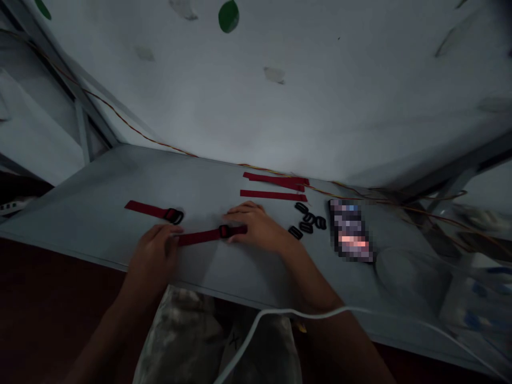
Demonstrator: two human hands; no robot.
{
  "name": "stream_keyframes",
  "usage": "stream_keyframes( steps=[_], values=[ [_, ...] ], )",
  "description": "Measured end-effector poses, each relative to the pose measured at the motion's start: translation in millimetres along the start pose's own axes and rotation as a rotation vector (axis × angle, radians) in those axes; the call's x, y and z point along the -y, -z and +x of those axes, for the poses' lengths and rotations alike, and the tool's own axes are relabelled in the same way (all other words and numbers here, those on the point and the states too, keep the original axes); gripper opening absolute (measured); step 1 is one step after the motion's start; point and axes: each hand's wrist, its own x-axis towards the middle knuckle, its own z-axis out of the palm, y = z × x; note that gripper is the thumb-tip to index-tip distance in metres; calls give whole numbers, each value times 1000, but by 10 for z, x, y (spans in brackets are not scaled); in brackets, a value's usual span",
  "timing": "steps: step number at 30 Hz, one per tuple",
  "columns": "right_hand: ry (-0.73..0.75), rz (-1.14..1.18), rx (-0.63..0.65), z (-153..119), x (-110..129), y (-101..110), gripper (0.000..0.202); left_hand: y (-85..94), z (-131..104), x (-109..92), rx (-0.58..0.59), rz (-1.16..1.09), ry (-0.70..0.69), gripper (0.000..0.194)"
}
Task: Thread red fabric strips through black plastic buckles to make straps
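A red webbing strap lies across the grey tabletop in front of me, with a black slide buckle threaded on it near its right end. My left hand is closed on the strap's left end, fingers bent over it. At the right end my right hand holds the strap between thumb and fingers, beside the buckle; the fingers' inner side is hidden. Just beyond my left hand lies a second red strap, its black buckle at the right end.
Several loose red straps lie near the wall. Several black buckles are grouped right of my right hand, beside a phone with a blurred screen. Thin twisted wires run along the back, and a white cable crosses the front.
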Motion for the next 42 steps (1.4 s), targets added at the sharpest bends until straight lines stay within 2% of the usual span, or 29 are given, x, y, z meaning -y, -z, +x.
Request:
stream_keyframes(
  steps=[2,3,5,9,13,17,21,23,25,28,31,39,42],
  values=[
    [-110,30,-21,-54,-80,123,48,-78,-22,-168,-83,103,-171,24],
    [-172,47,-28,-83,-116,186,45,-134,-16,-261,-81,106,-243,25],
    [-285,81,-23,-135,-169,290,39,-274,38,-432,15,40,-345,30],
    [-378,150,36,-177,-188,358,24,-553,233,-589,197,-81,-315,41],
    [-378,275,74,-156,-158,340,14,-689,341,-549,233,-165,-315,32],
    [-395,590,43,-121,-131,308,25,-674,349,-516,233,-253,-286,29],
    [-373,854,98,-86,-116,225,30,-594,365,-514,253,-325,-211,24],
    [-355,877,138,-68,-115,167,33,-566,376,-504,246,-353,-198,23],
    [-334,830,150,-50,-113,107,26,-557,383,-486,244,-362,-201,24],
    [-245,715,107,-19,-87,40,17,-566,381,-455,252,-356,-205,25],
    [-198,737,36,16,-25,11,25,-573,366,-440,236,-382,-180,28],
    [-388,975,-101,107,106,-118,40,-524,358,-428,176,-623,44,39],
    [-397,922,-134,119,150,-187,32,-517,366,-409,117,-743,195,41]
  ],
)
